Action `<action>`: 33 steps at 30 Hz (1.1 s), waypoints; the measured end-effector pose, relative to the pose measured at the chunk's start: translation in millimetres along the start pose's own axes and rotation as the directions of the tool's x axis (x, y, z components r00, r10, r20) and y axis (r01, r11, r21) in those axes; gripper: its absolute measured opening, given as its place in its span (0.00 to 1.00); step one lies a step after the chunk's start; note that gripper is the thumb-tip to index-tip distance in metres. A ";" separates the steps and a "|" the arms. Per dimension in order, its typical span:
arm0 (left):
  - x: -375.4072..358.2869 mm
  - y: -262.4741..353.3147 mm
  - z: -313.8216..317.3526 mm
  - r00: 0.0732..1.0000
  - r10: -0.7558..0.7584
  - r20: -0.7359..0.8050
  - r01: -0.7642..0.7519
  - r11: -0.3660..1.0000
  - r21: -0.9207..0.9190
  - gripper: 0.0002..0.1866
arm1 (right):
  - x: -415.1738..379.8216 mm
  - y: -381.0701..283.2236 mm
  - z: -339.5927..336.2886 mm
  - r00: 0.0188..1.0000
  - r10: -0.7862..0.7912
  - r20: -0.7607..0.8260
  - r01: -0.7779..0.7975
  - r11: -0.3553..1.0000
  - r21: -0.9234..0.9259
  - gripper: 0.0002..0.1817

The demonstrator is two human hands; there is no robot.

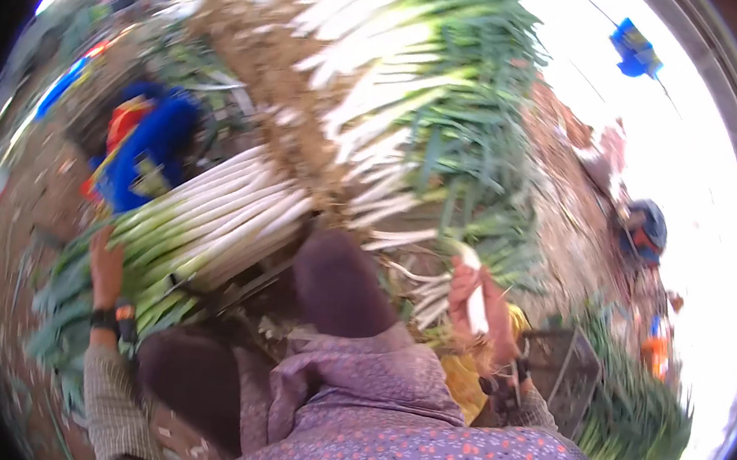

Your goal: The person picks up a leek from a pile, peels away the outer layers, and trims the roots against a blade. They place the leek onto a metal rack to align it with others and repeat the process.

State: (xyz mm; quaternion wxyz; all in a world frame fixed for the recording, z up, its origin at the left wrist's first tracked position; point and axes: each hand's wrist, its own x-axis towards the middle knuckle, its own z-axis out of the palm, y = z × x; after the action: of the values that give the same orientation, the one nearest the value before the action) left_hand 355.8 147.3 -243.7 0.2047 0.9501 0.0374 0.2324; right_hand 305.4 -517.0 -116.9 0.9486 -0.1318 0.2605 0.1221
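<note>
My left hand [105, 270] rests against the green leaves at the left side of a stacked pile of leeks [222, 195], fingers stretched upward along it. The pile lies with white ends to the upper right and leafy tops to the lower left. On the right, my right hand [484, 315] is closed around a leek [474, 302], its thick white shank upright and its roots pointing down. Just beyond that hand, several loose leeks [428, 301] lie on the ground. A dark band and an orange-and-black item sit at my left wrist.
A long row of leeks [483, 126] stretches ahead on bare soil [261, 54]. A dark crate [553, 369] stands at my right, beside more leafy greens [633, 411]. Blue cloth or packaging [152, 145] lies at the left. Blurred dark and blue shapes [643, 232] are farther right.
</note>
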 end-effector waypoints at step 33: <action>-73.4 120.4 -88.3 1.000 -0.012 0.008 0.010 0.987 0.162 0.17 | 264.2 233.5 99.0 0.299 0.810 0.504 0.948 -0.311 -0.062 0.28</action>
State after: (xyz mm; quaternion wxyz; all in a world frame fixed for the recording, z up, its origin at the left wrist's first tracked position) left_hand 247.4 57.9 -154.7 0.1283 0.9644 0.0605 0.2230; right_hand 501.5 -224.4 -217.4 0.2345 -0.7514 -0.6058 0.1158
